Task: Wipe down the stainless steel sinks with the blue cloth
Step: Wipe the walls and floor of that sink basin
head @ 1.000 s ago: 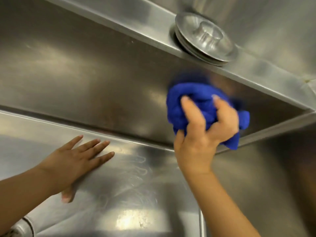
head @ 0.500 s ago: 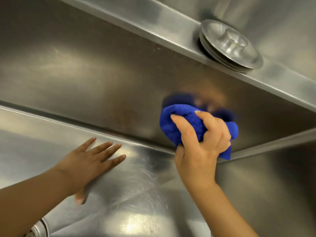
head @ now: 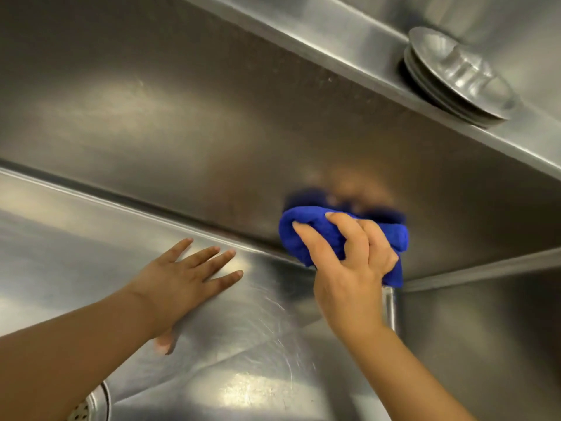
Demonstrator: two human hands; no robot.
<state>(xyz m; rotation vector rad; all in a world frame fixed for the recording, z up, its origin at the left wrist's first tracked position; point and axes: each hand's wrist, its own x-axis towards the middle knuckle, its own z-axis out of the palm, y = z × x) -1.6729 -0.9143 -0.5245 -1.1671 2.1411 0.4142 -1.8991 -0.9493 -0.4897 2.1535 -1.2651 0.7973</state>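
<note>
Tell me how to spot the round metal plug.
Start at the big steel sink and follow its far wall up to the flat ledge on top. Toward the ledge's right end sits the plug. It is a round disc with a knob, unlike the drain with holes lower left.

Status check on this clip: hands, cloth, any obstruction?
Right hand grips blue cloth against sink wall. Left hand flat on adjoining sink face. Metal stopper on ledge above, clear of cloth.
</note>
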